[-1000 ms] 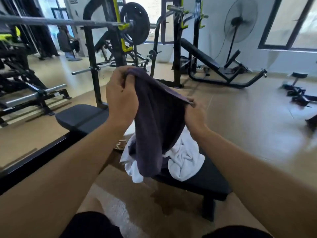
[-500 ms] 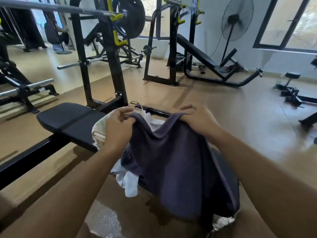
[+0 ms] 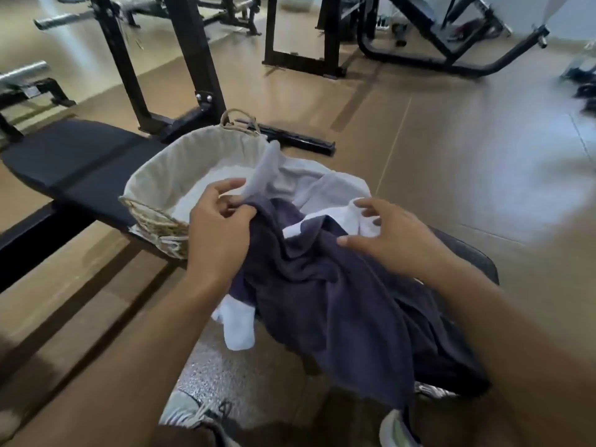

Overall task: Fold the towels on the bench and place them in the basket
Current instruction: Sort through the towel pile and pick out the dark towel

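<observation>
**Dark towel spread on worktop, fold not yet made**

Left hand point(image 3: 219, 233): fingers curled, pinching the upper left edge of the dark towel point(image 3: 338, 304) between thumb and forefinger. A pale grey cloth point(image 3: 267, 172) rises just behind the knuckles; whether the same pinch catches it cannot be told.

Right hand point(image 3: 390, 240): fingers straight and spread, palm down, hovering over or lightly touching the towel's upper right part where it meets a white towel point(image 3: 361, 217). It grasps nothing.

Dark towel: lies rumpled across the near end of the worktop point(image 3: 77, 162), directly under and between both hands, draping off the near edge toward the person's shoes. Its long axis appears to run from the left hand's pinch toward the lower right. White towels show beneath it, one end point(image 3: 238, 327) hanging off the near side.

Basket point(image 3: 154, 217): wicker, cloth-lined, on the worktop just beyond and left of the left hand, so nearer that hand. White fabric seems to lie inside.

Judgement: the coming fold turns on the right hand finding the opposite corner, which lies near its fingertips.
</observation>
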Available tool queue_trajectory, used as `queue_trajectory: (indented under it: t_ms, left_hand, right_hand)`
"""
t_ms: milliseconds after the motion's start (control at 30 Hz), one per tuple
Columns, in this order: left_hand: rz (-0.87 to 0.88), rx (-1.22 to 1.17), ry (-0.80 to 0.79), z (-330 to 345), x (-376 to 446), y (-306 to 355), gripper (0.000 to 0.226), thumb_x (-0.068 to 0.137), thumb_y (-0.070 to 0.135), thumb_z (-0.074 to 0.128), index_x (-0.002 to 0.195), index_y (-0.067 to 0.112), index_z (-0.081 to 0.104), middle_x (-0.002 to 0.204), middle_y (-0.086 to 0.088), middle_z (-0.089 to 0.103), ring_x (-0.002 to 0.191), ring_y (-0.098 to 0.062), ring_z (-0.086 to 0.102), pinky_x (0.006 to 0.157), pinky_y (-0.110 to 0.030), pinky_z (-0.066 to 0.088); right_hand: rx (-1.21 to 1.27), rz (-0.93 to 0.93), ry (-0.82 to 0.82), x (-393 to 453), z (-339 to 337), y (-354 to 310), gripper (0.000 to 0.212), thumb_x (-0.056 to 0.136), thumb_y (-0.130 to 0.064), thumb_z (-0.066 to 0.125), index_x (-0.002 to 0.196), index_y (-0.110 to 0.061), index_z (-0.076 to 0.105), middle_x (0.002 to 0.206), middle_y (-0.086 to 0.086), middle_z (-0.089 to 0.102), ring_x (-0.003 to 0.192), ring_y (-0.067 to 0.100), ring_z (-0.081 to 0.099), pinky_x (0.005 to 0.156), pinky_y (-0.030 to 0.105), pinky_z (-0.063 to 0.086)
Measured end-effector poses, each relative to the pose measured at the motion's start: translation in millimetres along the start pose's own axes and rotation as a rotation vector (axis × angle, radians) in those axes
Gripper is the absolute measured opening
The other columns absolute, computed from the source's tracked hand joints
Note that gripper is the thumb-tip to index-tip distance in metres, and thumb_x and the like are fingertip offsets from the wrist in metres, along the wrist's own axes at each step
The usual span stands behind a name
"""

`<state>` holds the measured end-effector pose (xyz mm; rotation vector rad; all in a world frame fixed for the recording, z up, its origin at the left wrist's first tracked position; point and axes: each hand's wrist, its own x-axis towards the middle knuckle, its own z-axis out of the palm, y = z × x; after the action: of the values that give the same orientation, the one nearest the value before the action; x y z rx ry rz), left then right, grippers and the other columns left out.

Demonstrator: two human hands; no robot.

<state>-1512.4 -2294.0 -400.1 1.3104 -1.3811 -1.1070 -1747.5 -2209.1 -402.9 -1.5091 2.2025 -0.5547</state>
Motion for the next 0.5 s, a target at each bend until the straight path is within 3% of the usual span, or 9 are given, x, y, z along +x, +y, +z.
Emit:
queue_trajectory:
  t_ms: [100, 200, 367, 500]
  left_hand:
    - [0.009, 0.092, -0.101, 3, -1, -1, 0.034, 0.090, 0.005, 0.065, 0.102, 0.037, 0.066, 0.088, 0.003, 0.070, 0.077, -0.004, 0.066, 0.067, -0.019, 0.049]
    - [-0.004, 0.143, -0.270, 13, -11, -5, 0.028, 0.088, 0.007, 0.071, 0.103, 0.030, 0.069, 0.078, 0.012, 0.068, 0.071, 0.001, 0.064, 0.063, -0.009, 0.048]
    - [0.120, 0.344, -0.410, 21, -26, -12, 0.009, 0.086, 0.023, 0.077, 0.090, 0.031, 0.076, 0.080, 0.014, 0.076, 0.077, 0.004, 0.068, 0.070, -0.014, 0.050]
    - [0.197, 0.487, -0.445, 20, -34, -15, 0.005, 0.089, 0.028, 0.073, 0.085, 0.032, 0.073, 0.080, 0.020, 0.073, 0.081, 0.004, 0.067, 0.077, -0.020, 0.052]
  right_hand:
    - [-0.033, 0.042, 0.000, 5, -12, 11, 0.048, 0.075, -0.056, 0.079, 0.116, -0.038, 0.063, 0.107, -0.017, 0.067, 0.098, 0.009, 0.064, 0.089, 0.035, 0.052]
    - [-0.095, 0.099, -0.121, 8, -15, 19, 0.034, 0.072, -0.050, 0.083, 0.097, -0.034, 0.066, 0.088, -0.014, 0.068, 0.086, 0.010, 0.065, 0.076, 0.031, 0.049]
    - [-0.150, 0.170, -0.134, 12, -17, 36, 0.027, 0.069, -0.044, 0.088, 0.083, -0.033, 0.067, 0.085, -0.014, 0.069, 0.082, 0.012, 0.066, 0.083, 0.038, 0.056]
    - [-0.196, 0.199, -0.301, 4, -26, 45, 0.032, 0.064, -0.039, 0.093, 0.083, -0.029, 0.070, 0.081, -0.012, 0.072, 0.081, 0.014, 0.068, 0.076, 0.033, 0.055]
